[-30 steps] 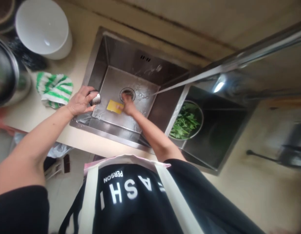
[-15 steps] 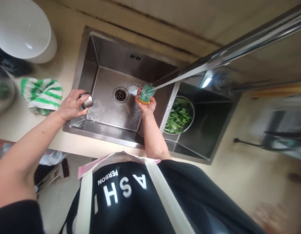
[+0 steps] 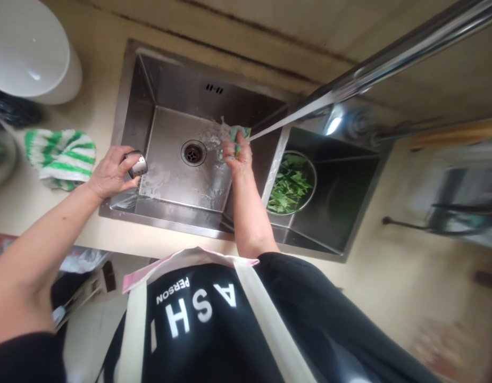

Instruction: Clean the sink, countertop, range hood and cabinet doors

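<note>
While the left hand point(image 3: 110, 173) grips a small metal cup point(image 3: 136, 164) at the sink's point(image 3: 166, 221) left edge, the right hand point(image 3: 238, 157) clasps a sponge point(image 3: 238, 134) under the water stream point(image 3: 289, 118).

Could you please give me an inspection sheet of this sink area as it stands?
Surface: steel double sink set in a beige counter; left basin wet around the drain.
Job's things: sponge squeezed under the water stream; small metal cup at the basin's left rim.
Clutter: green-and-white striped cloth and white bowl on the counter; bowl of leafy greens in the right basin.
Hands: left hand grips the metal cup; right hand clenches the sponge.
Cables: nothing seen.
Surroundings: faucet spout overhead; the right side is blurred.
</note>
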A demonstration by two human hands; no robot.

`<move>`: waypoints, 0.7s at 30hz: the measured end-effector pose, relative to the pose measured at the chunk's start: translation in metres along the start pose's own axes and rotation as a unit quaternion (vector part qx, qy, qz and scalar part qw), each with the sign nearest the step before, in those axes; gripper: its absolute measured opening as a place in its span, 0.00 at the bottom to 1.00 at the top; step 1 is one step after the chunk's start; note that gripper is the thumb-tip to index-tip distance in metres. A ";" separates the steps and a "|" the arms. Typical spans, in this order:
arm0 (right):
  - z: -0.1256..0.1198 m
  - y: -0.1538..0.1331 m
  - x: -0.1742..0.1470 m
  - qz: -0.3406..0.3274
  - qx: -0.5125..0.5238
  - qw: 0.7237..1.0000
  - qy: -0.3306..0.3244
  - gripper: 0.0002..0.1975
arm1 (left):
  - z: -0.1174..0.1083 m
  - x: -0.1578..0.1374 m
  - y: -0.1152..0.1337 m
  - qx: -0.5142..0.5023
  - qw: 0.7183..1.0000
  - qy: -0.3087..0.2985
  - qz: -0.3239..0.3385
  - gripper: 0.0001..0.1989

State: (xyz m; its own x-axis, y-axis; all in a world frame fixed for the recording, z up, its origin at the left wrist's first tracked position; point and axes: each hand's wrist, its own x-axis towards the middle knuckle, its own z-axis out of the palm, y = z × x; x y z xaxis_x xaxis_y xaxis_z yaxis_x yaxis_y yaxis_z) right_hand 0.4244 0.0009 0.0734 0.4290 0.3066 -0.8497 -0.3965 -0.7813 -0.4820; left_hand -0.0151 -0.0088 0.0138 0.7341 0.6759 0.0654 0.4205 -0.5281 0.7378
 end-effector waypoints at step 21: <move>0.055 -0.024 0.006 -0.421 -0.521 0.719 0.184 0.35 | 0.000 -0.002 0.009 -0.051 0.997 0.015 -0.048 0.25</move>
State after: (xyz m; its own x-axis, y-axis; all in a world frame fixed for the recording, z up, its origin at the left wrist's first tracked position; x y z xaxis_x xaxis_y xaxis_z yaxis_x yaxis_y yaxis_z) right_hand 0.3921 0.0510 0.0682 0.4234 0.8945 -0.1439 0.8708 -0.4456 -0.2076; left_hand -0.0124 -0.0151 0.0205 0.6771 0.7358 0.0103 0.4295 -0.4065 0.8064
